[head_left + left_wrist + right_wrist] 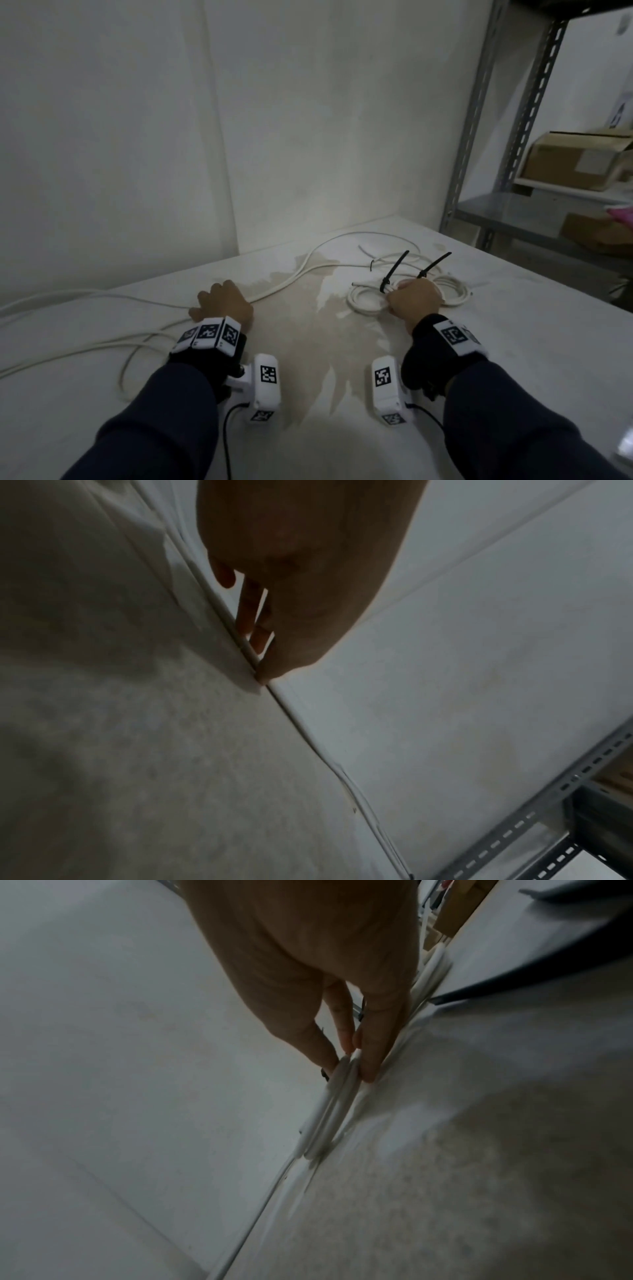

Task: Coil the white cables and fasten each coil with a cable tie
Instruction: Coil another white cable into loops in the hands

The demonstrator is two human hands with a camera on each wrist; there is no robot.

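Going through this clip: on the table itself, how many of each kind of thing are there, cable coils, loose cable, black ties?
Coiled white cable bundles: 2, side by side under the right hand
Uncoiled long white cable: 1, under the left hand
Black plastic cable ties: 2, one on each coil, tails sticking up
Short loose white cable piece: 1, count uncertain
Total: 6

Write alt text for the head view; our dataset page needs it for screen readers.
On a white table, the right hand grips a coiled white cable bearing two black cable ties, while the left hand holds a loose cable.
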